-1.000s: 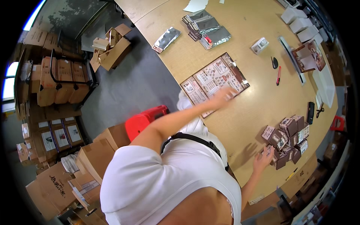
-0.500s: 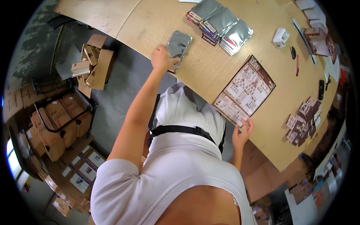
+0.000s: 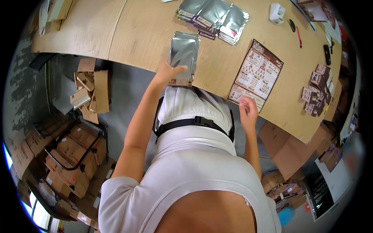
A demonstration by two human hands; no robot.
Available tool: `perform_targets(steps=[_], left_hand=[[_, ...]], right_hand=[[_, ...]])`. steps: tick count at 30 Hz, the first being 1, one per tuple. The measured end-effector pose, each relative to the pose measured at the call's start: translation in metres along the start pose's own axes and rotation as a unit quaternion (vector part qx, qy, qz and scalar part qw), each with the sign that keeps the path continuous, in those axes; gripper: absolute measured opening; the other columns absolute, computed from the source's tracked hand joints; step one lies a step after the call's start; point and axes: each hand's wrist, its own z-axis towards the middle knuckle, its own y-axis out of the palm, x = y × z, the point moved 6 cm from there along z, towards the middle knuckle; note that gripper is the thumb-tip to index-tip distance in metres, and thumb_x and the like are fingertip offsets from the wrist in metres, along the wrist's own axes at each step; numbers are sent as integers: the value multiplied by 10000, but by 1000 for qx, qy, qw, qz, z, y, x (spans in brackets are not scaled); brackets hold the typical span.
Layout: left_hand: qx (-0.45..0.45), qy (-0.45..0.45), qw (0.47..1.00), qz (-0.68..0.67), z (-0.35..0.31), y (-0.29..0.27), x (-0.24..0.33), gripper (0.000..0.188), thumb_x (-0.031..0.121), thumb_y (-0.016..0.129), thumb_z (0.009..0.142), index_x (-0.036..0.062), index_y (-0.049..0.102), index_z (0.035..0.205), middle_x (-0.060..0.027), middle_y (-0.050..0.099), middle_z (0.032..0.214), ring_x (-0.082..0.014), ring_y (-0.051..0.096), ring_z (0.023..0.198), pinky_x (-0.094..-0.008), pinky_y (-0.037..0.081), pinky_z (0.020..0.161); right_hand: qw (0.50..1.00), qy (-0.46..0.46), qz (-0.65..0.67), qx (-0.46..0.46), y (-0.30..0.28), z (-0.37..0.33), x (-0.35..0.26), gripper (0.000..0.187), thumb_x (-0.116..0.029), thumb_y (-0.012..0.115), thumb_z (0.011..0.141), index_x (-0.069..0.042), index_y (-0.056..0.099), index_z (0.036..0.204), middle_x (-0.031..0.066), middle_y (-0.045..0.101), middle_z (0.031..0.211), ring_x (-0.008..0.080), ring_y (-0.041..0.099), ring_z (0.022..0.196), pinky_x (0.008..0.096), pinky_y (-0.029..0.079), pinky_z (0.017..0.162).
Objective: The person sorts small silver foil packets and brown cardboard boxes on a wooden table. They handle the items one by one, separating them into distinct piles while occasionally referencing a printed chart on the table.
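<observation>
My left hand (image 3: 168,74) is closed on the left edge of a small stack of silver foil pouches (image 3: 183,52), its thumb lying across the top pouch. The pouches reach over the table's near edge, with a brown printed strip at their near end. My right hand (image 3: 249,109) is over the near edge of a brown-and-white printed leaflet (image 3: 258,72), fingers loosely curled and apart, with nothing visible in them. The leaflet lies flat on the table, a fold line across its near part.
Overlapping piles of foil pouches (image 3: 211,15) lie at the far middle of the wooden table (image 3: 140,35). A white holder (image 3: 277,13), a red pen (image 3: 298,37) and small brown boxes (image 3: 316,91) are on the right. An opened carton (image 3: 101,91) stands on the floor at left.
The foil pouches look larger and nearer, raised by my left hand. My right hand has let go of the leaflet's near edge, and the leaflet lies flatter. The whole view has shifted.
</observation>
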Motion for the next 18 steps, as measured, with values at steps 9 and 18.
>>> perform_targets(steps=[9,18], left_hand=[[-167,-4,980,-104,-48,69,97,362,103,680,653,-13,533,963,-47,582,748,-106,537,639,-254,451,571],[-336,-140,774,-519,-69,101,99,364,274,481,816,1,461,1055,-118,568,844,-260,603,747,-474,508,696]], right_hand=[[940,19,322,-111,64,91,-141,377,-181,616,779,-7,458,1074,63,552,975,118,549,808,234,439,662],[939,20,321,-124,48,100,-143,314,-241,658,750,-20,536,937,-28,517,715,33,433,583,185,376,493]])
